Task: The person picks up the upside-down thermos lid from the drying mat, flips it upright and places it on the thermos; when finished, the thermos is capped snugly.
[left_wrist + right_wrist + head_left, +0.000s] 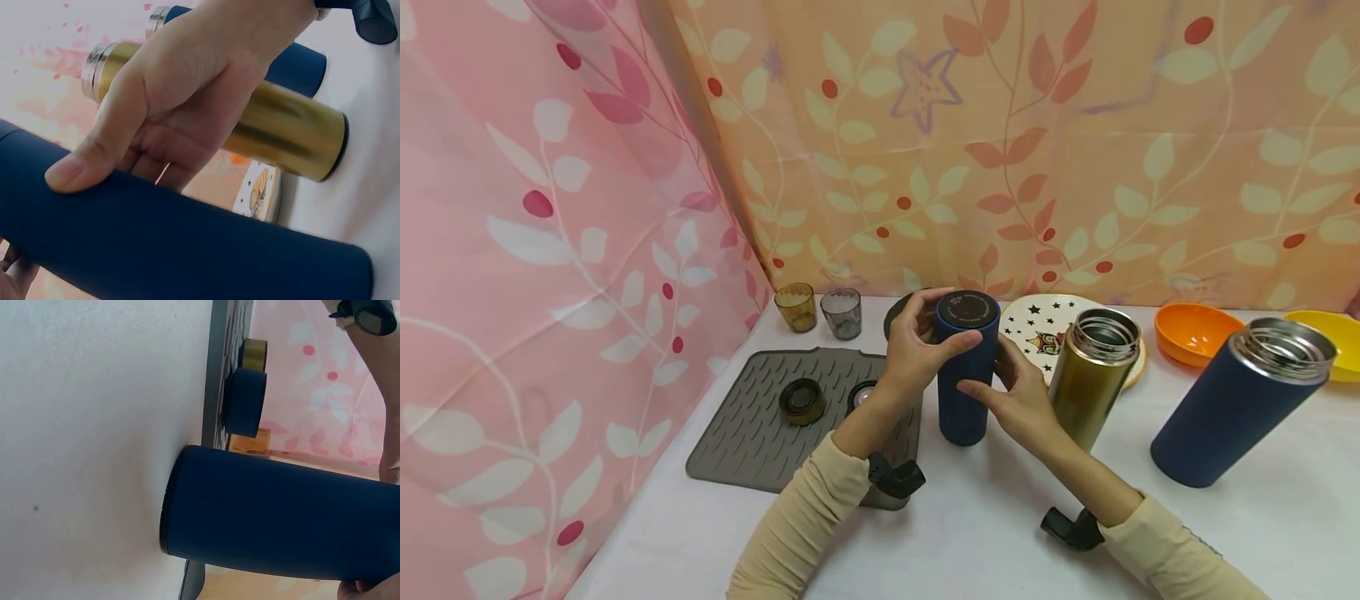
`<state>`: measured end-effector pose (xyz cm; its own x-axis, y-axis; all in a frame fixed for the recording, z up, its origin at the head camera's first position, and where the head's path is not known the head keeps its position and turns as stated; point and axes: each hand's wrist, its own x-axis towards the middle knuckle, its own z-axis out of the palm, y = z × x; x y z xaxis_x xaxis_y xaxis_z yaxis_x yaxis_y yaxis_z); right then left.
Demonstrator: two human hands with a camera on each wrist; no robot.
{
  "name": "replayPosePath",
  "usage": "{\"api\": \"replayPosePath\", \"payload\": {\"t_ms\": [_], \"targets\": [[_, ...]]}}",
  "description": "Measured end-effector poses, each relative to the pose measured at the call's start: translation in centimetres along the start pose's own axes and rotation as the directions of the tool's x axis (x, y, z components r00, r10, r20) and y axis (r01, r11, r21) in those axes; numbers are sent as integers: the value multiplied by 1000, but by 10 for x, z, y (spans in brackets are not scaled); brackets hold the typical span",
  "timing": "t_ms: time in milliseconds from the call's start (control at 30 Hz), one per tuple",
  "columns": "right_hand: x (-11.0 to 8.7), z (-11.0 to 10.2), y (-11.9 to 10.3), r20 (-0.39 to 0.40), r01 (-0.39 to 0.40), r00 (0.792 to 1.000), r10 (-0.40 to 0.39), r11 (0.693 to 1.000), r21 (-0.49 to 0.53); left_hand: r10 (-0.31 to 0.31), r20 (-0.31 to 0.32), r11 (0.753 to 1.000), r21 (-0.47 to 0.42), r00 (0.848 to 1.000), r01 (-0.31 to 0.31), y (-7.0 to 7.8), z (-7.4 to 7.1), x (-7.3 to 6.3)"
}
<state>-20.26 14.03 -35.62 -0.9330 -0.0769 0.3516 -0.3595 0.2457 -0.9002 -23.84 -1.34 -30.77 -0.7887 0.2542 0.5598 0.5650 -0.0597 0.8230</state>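
Observation:
A slim dark blue thermos bottle [961, 408] with a dark printed top stands nearly upright on the table. My left hand [917, 354] grips it near the top, thumb across the front. Lower down, my right hand [1021, 398] holds its body, with the thumb in front and the fingers partly hidden behind. In the right wrist view, the bottle's base [172, 503] is right at the white tabletop. Just right of my right hand is an uncapped gold thermos [1086, 392]. A larger uncapped blue thermos [1221, 417] leans further right in the head view.
A grey ridged mat [737, 450] bears a gold lid [802, 402] and a blue lid [245, 402], partly behind my left arm. Amber [796, 308] and grey [842, 314] cups stand behind. A star-patterned plate [1030, 315], orange bowl [1195, 332] and yellow bowl [1347, 337] line the back.

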Motion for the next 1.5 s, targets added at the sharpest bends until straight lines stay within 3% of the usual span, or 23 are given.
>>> {"api": "replayPosePath", "payload": {"t_ms": [267,733,967,1133,1300,1400,1500], "targets": [[2,0,0,-15,17,1000,-17,1000,2,-4,40,999,-48,999,6,-2,-6,3],[1,0,2,-39,3,999,-3,1000,-1,-50,102,992,-110,993,62,-3,-11,-6],[0,0,1,-45,-6,999,6,1000,-6,-10,89,995,-101,996,19,-3,-23,-13],[0,0,0,-42,-39,998,38,999,-18,19,96,998,-69,995,-12,-5,-43,-24],[0,-1,1,-49,-50,998,49,998,-25,-10,72,991,132,997,1,-9,-75,-35],[0,-1,1,-51,-51,997,49,998,-25,-65,11,970,236,998,61,-15,-100,-43],[-1,0,1,-45,-55,998,54,998,-28,-146,-69,938,307,987,161,-24,-125,-54]]}}
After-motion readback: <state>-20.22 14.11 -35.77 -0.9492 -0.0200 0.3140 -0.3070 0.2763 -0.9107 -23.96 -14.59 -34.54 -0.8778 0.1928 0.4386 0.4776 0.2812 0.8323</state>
